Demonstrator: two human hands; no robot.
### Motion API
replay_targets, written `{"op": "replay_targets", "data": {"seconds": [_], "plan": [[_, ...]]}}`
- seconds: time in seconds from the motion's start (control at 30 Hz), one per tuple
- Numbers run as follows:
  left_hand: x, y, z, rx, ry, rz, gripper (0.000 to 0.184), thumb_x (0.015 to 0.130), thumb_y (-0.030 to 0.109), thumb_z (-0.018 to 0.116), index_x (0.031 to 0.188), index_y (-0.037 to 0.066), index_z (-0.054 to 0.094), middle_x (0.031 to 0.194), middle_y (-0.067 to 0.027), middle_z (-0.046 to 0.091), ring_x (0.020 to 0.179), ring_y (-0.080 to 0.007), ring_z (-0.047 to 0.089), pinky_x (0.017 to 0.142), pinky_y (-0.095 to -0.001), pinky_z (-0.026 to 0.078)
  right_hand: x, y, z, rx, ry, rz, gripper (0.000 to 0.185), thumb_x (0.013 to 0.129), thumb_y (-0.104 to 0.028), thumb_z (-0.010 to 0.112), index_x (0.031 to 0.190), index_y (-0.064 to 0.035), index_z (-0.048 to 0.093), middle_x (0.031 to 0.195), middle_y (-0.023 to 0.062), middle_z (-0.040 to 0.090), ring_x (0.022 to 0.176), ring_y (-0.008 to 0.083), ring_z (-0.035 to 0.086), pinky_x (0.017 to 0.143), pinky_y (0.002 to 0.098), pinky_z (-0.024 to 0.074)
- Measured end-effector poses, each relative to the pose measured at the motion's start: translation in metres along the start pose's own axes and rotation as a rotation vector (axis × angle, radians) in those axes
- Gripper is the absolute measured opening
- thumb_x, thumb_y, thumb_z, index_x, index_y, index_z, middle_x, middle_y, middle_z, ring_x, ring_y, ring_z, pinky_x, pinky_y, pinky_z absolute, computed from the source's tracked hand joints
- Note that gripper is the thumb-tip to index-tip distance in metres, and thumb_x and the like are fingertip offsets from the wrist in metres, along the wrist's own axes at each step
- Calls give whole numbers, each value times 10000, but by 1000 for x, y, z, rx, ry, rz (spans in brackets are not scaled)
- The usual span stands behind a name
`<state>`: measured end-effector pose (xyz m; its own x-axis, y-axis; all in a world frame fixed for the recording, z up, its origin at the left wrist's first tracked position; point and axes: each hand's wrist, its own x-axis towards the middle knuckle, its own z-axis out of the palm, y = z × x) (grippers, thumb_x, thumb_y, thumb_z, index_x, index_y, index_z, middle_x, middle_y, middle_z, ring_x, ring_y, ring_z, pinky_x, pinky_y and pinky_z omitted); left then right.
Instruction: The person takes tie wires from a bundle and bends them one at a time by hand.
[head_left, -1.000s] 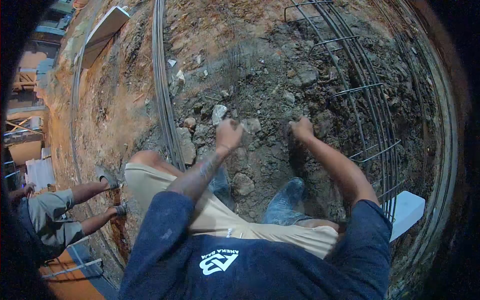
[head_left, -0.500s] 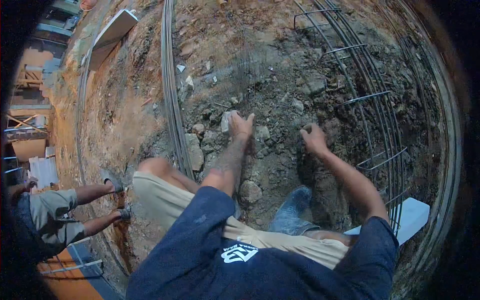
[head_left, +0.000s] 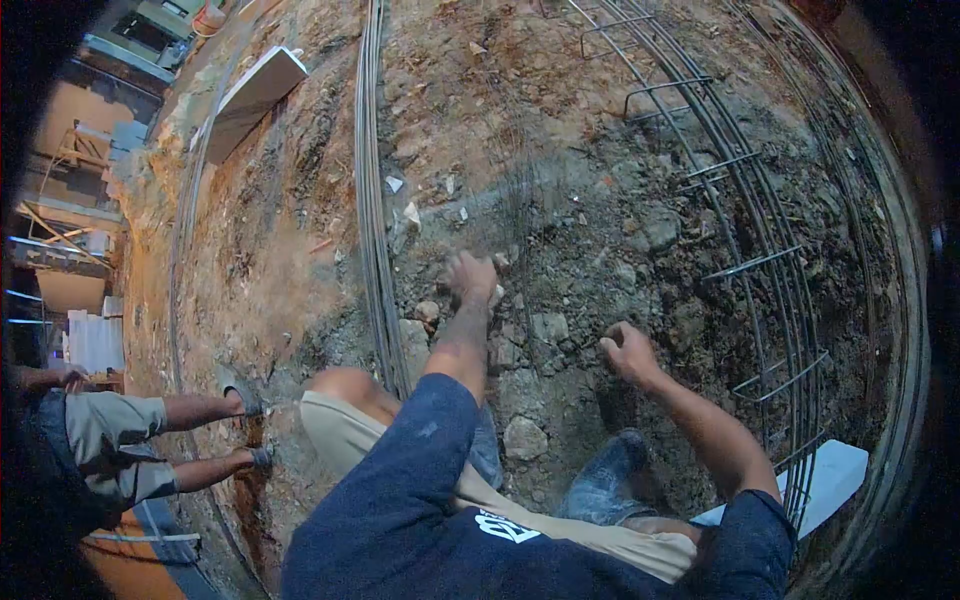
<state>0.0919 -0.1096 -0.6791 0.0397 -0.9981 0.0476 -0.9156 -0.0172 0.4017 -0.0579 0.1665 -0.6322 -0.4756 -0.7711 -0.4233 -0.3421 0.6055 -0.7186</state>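
My left hand (head_left: 470, 277) reaches low over the stony ground, its fingers curled in and slightly blurred. What they hold, if anything, I cannot make out. A small pale stone (head_left: 497, 296) lies right beside it. Thin dark wire strands (head_left: 520, 200) show faintly just to its right; whether I touch them is unclear. My right hand (head_left: 630, 352) is held above dark soil with thumb and fingertips pinched together, and whatever is between them is too small to see. Near my left forearm runs a bundle of long steel rods (head_left: 370, 200).
A rebar cage (head_left: 735, 180) with square stirrups stretches along the right. White blocks lie at lower right (head_left: 835, 485) and upper left (head_left: 260, 90). Rocks (head_left: 525, 438) dot the ground by my boots (head_left: 605, 485). Another person (head_left: 110, 440) stands at left.
My left hand has shifted a little left and its fingers have curled in, away from the pale rock. My right hand stays pinched. The whole view has tilted, so the ground appears lower.
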Motion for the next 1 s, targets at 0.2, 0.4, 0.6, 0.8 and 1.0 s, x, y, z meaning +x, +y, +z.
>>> {"op": "replay_targets", "data": {"seconds": [0.2, 0.4, 0.6, 0.8, 1.0], "plan": [[22, -13, -6, -17, -295, -99, 280, 807, 308, 540, 845, 46, 629, 823, -139, 616, 856, -336, 578, 776, -431, 444, -6, -25, 0, -80, -47, 33, 289, 784, -277, 618, 904, -16, 589, 860, 158, 631, 812, 293, 609, 730, 385, 463], [36, 11, -91, -1326, -447, -210, 141, 878, 195, 539, 890, 63, 489, 677, -10, 493, 510, -95, 429, 427, -263, 355, 16, -101, 7, 328, -174, -335, 501, 811, -358, 600, 1108, 30, 488, 1032, 161, 588, 855, 280, 595, 760, 365, 466], [-5, 84, -216, -1218, -378, 9, 149, 875, 188, 555, 832, 53, 510, 646, 9, 497, 507, -65, 437, 427, -223, 361, -3, -242, -37, 941, -794, -167, 277, 922, -287, 461, 1045, -41, 495, 861, 54, 582, 704, 134, 560, 628, 256, 467], [-14, 114, -288, -1352, -598, -44, 191, 895, 228, 508, 883, 40, 537, 707, -36, 580, 592, -144, 557, 533, -261, 459, -50, -248, -65, 1178, -1023, -85, 202, 942, -276, 425, 922, -89, 501, 597, -52, 336, 462, 50, 269, 403, 200, 238], [15, 106, -294, -1794, -728, -184, 118, 925, 157, 432, 852, 64, 438, 657, -1, 393, 578, -109, 409, 556, -265, 407, -73, -247, -62, 1261, -1078, -49, 212, 948, -280, 397, 914, -94, 495, 587, -52, 345, 449, 55, 287, 406, 204, 234]]}}
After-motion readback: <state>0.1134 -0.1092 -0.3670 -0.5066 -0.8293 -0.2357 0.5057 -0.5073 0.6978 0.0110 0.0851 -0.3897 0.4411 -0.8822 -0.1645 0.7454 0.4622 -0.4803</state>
